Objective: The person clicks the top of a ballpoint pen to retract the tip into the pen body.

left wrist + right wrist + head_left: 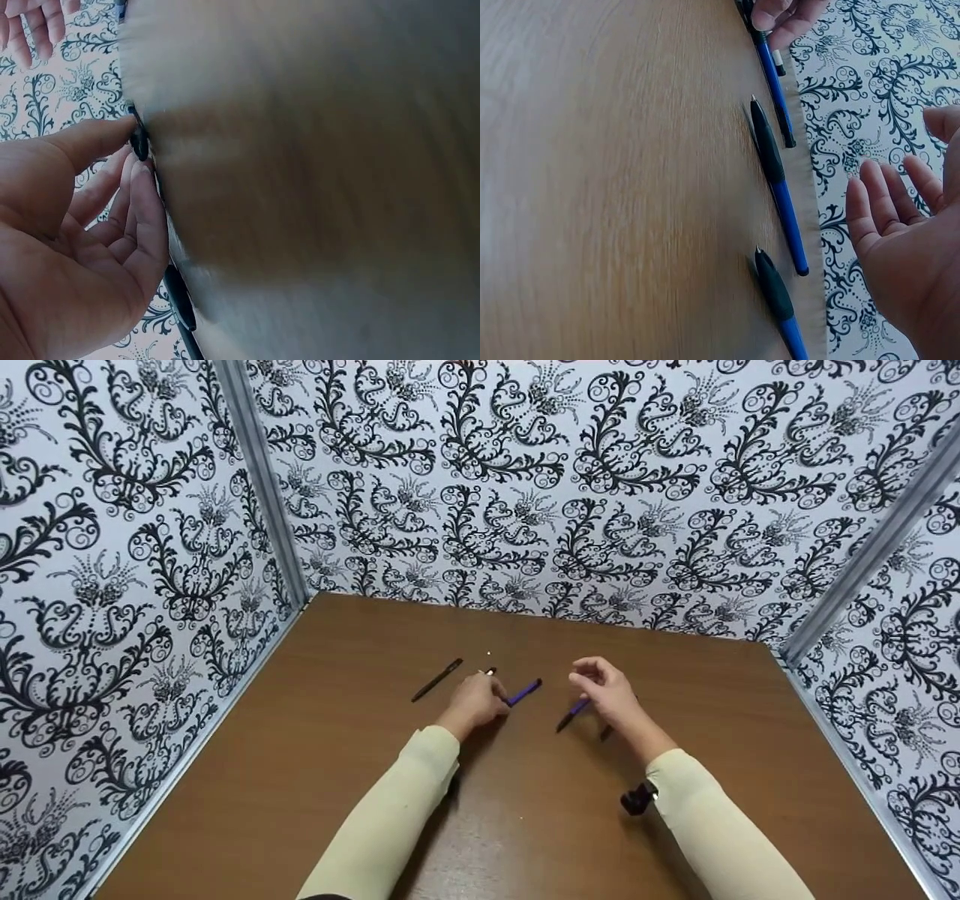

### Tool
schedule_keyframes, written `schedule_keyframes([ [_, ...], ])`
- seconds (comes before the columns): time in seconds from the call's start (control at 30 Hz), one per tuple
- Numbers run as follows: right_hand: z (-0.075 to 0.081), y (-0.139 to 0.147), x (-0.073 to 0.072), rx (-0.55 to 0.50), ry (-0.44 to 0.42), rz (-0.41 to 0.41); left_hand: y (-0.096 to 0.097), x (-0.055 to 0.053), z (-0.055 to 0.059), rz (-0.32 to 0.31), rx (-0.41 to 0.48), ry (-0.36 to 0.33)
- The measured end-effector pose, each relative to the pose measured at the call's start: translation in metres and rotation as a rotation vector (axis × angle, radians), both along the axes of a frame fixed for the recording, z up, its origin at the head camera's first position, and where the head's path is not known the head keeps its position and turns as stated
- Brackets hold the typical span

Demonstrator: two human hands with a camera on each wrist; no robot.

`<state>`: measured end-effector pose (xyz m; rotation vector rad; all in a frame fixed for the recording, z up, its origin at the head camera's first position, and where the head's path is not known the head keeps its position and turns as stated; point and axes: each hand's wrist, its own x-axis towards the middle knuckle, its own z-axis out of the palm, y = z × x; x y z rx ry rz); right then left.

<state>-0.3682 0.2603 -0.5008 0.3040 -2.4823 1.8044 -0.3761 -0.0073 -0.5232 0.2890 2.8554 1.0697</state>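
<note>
My left hand (pixel 478 701) is low at the middle of the table, pinching a blue pen (pixel 524 691) by its black grip between thumb and fingers. That pen's far end points up and right. Over the right side hovers my right hand (pixel 611 694), its fingers loosely bent around nothing. Two more blue pens with black grips lie below it; the right wrist view shows the nearer pen (pixel 784 300) and the farther pen (pixel 776 180) whole or in part. Left of my left hand lies a black pen (pixel 437 680).
Partly hidden behind my left hand is a white-and-black pen end (pixel 490 671). The brown wooden table (pixel 315 750) is bordered by patterned walls (pixel 510 495) at the back and sides. A small black device (pixel 637 799) is attached at the right sleeve.
</note>
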Motion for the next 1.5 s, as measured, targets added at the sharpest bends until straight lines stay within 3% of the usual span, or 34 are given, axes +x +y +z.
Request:
schedule_keyframes([
  [0.17,0.005,0.003,0.004,-0.022,-0.004,-0.020,-0.002,0.000,0.001,-0.008,0.049,-0.005],
  [0.23,-0.004,0.008,-0.003,-0.028,0.006,-0.033,-0.003,-0.001,0.001,-0.023,0.063,0.018],
  [0.43,-0.007,0.017,-0.005,-0.012,0.046,-0.046,0.003,-0.002,0.003,-0.134,0.132,0.089],
  [0.8,0.012,0.037,0.008,0.032,0.067,-0.051,0.029,0.002,0.006,-0.278,0.203,0.079],
  [0.93,0.002,0.047,0.001,0.062,0.081,-0.078,0.039,0.005,0.007,-0.318,0.229,0.082],
  [1.07,-0.009,0.053,-0.008,0.071,0.098,-0.100,0.048,0.004,0.007,-0.325,0.224,0.094],
  [1.2,-0.010,0.054,-0.008,0.073,0.094,-0.110,0.058,0.004,0.003,-0.313,0.214,0.069],
  [1.5,0.016,0.046,0.015,0.053,0.104,-0.078,0.081,0.006,0.002,-0.287,0.183,0.072],
])
